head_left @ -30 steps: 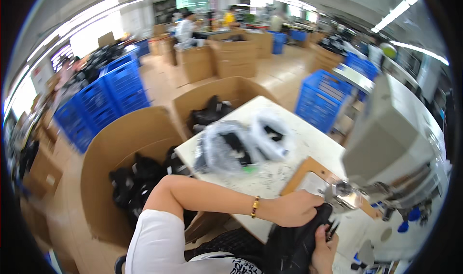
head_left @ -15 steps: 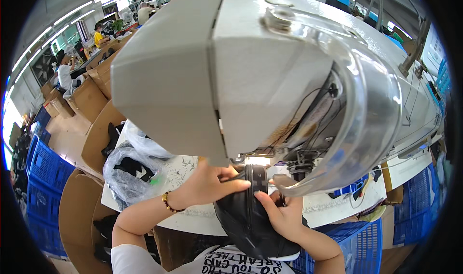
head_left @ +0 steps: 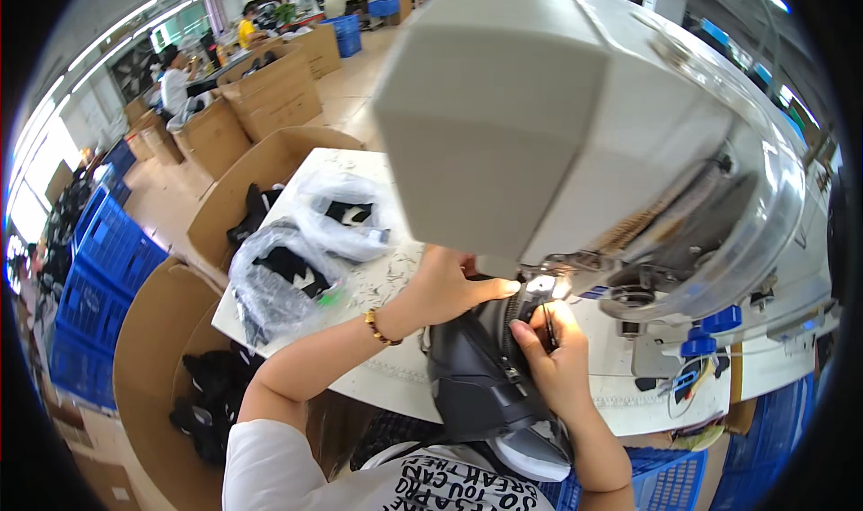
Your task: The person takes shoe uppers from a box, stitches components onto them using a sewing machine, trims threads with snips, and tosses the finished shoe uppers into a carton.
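Workshop floor, tiled; stacked blue plastic crates (head_left: pixel 112 250) at far left, tall brown cardboard cartons (head_left: pixel 148 349) nearer, the closest containing black soft pieces (head_left: pixel 209 381). White marked counter (head_left: pixel 360 284) carries two clear plastic bags (head_left: pixel 261 300) with black and white contents, side by side, left of an off-white, box-shaped sewing machine (head_left: pixel 503 106) with a curved transparent guard (head_left: pixel 778 187). Black zippered piece, apparently footwear with a pale rounded sole (head_left: pixel 472 367): slanted, upper end beneath the machine head beside a small lit spot, sole end low, near the person's white printed shirt (head_left: pixel 422 484). Left hand (head_left: pixel 449 288): closed on the piece's upper left edge, thumb extended along the top; other fingers partly hidden. Beaded bracelet (head_left: pixel 382 328) on that wrist. Right hand (head_left: pixel 556 354): thumb and curled fingers pinching the upper right edge, nearly closed.
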Action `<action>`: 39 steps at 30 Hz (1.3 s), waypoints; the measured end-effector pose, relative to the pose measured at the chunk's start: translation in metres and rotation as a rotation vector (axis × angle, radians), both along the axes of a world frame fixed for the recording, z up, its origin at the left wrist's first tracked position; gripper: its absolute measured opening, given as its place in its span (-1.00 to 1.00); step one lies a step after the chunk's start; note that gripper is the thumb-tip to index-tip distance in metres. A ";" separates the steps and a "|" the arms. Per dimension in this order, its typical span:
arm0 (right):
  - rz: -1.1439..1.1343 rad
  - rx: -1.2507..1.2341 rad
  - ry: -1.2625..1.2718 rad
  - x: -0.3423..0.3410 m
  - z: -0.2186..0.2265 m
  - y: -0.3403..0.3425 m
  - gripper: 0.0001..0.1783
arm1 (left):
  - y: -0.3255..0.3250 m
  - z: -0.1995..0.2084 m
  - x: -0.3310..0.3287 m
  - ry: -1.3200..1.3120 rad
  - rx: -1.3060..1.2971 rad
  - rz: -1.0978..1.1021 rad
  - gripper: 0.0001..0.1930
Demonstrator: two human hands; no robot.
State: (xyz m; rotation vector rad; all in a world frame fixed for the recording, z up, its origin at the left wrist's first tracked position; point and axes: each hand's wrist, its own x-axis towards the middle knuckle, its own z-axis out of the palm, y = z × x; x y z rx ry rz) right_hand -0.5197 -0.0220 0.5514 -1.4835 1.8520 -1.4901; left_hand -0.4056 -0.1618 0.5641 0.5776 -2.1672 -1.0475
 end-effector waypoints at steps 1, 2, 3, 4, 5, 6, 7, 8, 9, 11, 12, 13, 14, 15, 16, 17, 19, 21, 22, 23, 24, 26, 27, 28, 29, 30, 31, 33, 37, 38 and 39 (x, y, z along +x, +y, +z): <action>0.013 -0.029 -0.034 -0.003 -0.004 -0.004 -0.75 | 0.004 -0.004 0.004 0.047 0.154 -0.004 -0.71; -0.005 -0.011 -0.039 -0.002 -0.004 -0.003 -0.75 | 0.005 -0.010 0.009 0.096 0.308 -0.008 -0.73; -0.035 0.014 -0.082 0.001 -0.003 -0.001 -0.75 | -0.003 -0.017 0.019 0.102 0.305 0.011 -0.73; -0.061 0.038 -0.125 0.005 -0.002 -0.001 -0.74 | -0.017 -0.030 0.037 0.008 0.171 0.053 -0.74; -0.043 0.037 -0.120 0.007 0.000 0.000 -0.74 | -0.032 -0.043 0.059 -0.085 0.042 0.087 -0.74; -0.070 0.053 -0.150 0.008 0.002 0.000 -0.76 | -0.055 -0.052 0.092 -0.291 -0.442 0.046 -0.73; -0.100 0.075 -0.183 0.007 0.000 -0.001 -0.76 | -0.059 -0.028 0.105 -0.437 0.094 0.322 -0.80; -0.085 0.077 -0.181 0.008 0.000 -0.002 -0.76 | -0.078 -0.038 0.135 -0.334 -0.126 0.504 -0.84; -0.082 0.066 -0.149 0.009 -0.001 -0.002 -0.77 | -0.094 -0.041 0.171 -0.329 -0.203 0.629 -0.85; -0.084 0.048 -0.123 0.009 0.000 -0.004 -0.78 | -0.110 -0.048 0.208 -0.328 -0.272 0.764 -0.85; -0.086 0.034 -0.115 0.008 -0.001 -0.004 -0.78 | -0.112 -0.050 0.217 -0.440 -0.207 0.697 -0.85; -0.083 0.033 -0.136 0.007 -0.001 -0.006 -0.78 | -0.114 -0.055 0.224 -0.550 -0.141 0.629 -0.84; -0.086 0.030 -0.158 0.009 0.001 -0.006 -0.78 | -0.113 -0.066 0.224 -0.493 -0.043 0.554 -0.85; -0.073 0.030 -0.160 0.010 0.001 -0.005 -0.78 | -0.114 -0.073 0.222 -0.832 -0.127 0.447 -0.80; -0.087 0.042 -0.125 0.008 0.000 -0.004 -0.78 | -0.111 -0.081 0.215 -0.929 -0.196 0.382 -0.76; -0.093 0.042 -0.093 0.008 0.000 -0.005 -0.78 | -0.109 -0.102 0.219 -0.803 -0.198 0.389 -0.73; -0.085 0.032 -0.106 0.010 -0.002 -0.003 -0.77 | -0.108 -0.113 0.221 -0.749 -0.066 0.401 -0.69; -0.087 0.040 -0.094 0.008 -0.004 -0.004 -0.76 | -0.109 -0.108 0.225 -0.655 0.038 0.478 -0.75; -0.087 0.036 -0.093 0.007 -0.004 -0.004 -0.76 | -0.106 -0.096 0.220 -0.648 0.077 0.505 -0.78; -0.079 0.027 -0.104 0.007 -0.003 -0.003 -0.77 | -0.104 -0.085 0.221 -0.648 0.077 0.509 -0.78; -0.070 0.018 -0.115 0.008 -0.003 -0.003 -0.77 | -0.102 -0.074 0.221 -0.434 0.222 0.625 -0.82; -0.067 0.020 -0.122 0.010 -0.001 -0.002 -0.78 | -0.091 -0.049 0.217 -0.217 0.364 0.732 -0.85; -0.065 0.023 -0.127 0.012 0.000 -0.002 -0.79 | -0.081 -0.035 0.211 0.023 0.389 0.704 -0.90; -0.068 0.022 -0.125 0.012 0.001 -0.001 -0.79 | -0.071 -0.021 0.201 0.265 0.410 0.664 -0.93; -0.074 0.028 -0.133 0.011 0.002 -0.001 -0.79 | -0.058 -0.008 0.186 0.267 0.369 0.567 -0.91; -0.083 0.035 -0.139 0.010 0.002 -0.001 -0.79 | -0.043 0.004 0.168 0.270 0.330 0.466 -0.88; -0.095 0.033 -0.135 0.008 0.002 -0.001 -0.79 | -0.025 0.015 0.147 0.273 0.327 0.363 -0.88; -0.109 0.023 -0.143 0.005 0.002 0.003 -0.80 | 0.010 0.034 0.107 0.255 0.188 0.173 -0.84; -0.112 0.064 -0.037 0.013 -0.002 0.006 -0.82 | 0.032 0.028 0.064 0.229 -0.152 -0.034 -0.69; -0.094 0.053 -0.024 0.016 -0.003 0.003 -0.82 | 0.031 0.020 0.058 0.231 -0.129 -0.077 -0.69; -0.085 -0.012 0.002 0.007 -0.002 0.011 -0.83 | 0.039 0.019 0.043 0.135 -0.243 -0.080 -0.69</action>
